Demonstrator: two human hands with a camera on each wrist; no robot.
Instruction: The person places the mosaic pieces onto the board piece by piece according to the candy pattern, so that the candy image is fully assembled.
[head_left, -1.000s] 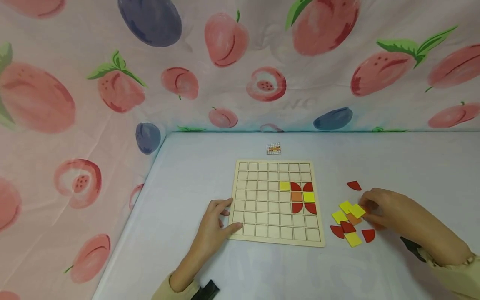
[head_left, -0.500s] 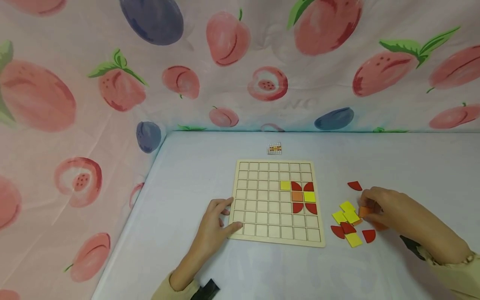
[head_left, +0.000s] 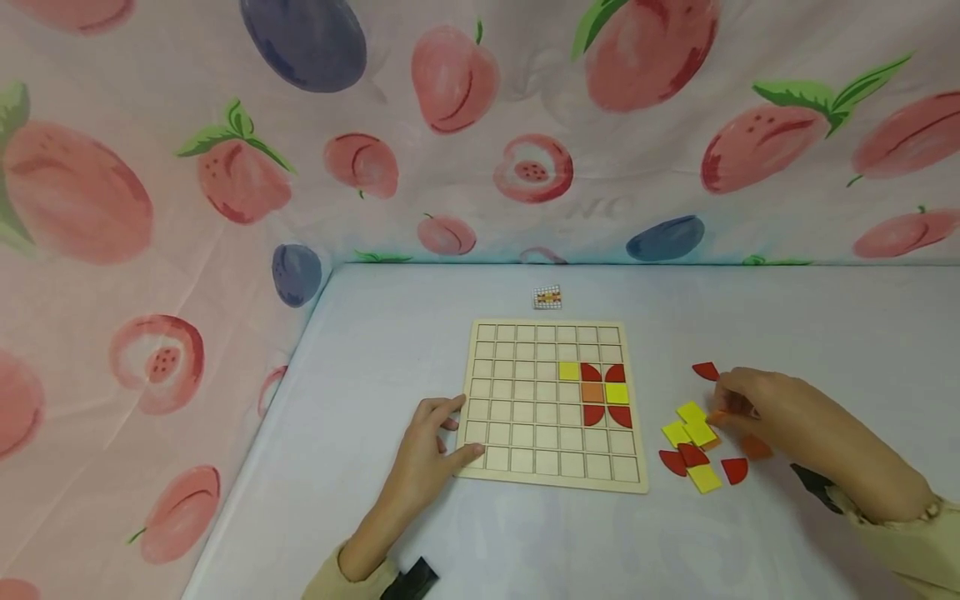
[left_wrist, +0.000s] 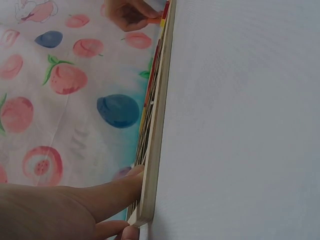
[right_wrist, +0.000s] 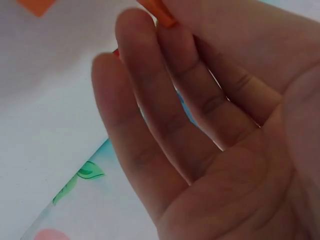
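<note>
My right hand (head_left: pixel 806 429) pinches an orange square tile (right_wrist: pixel 160 12) between thumb and fingertips, over the right edge of a loose pile. In that pile lie several yellow square tiles (head_left: pixel 701 432) and red quarter-circle tiles (head_left: pixel 735 472). My left hand (head_left: pixel 422 458) rests at the left side of a wooden grid board (head_left: pixel 517 433), thumb on its near left corner and index fingertip at its edge. On the board's right side, red quarter-circles (head_left: pixel 593 415) surround an orange square (head_left: pixel 592 392), with a yellow square (head_left: pixel 617 393) to its right and another at its upper left.
Behind the board lies a small printed pattern card (head_left: pixel 547 297). One red quarter-circle (head_left: pixel 705 371) lies apart at the back of the pile, and another orange tile (head_left: pixel 756 447) sits under my right hand. A fruit-print cloth (head_left: pixel 450 192) rises behind the white table.
My right hand drew the orange tile out of the pile's right side and raised it slightly. A yellow tile shifted toward me in the pile. The left hand stayed at the board.
</note>
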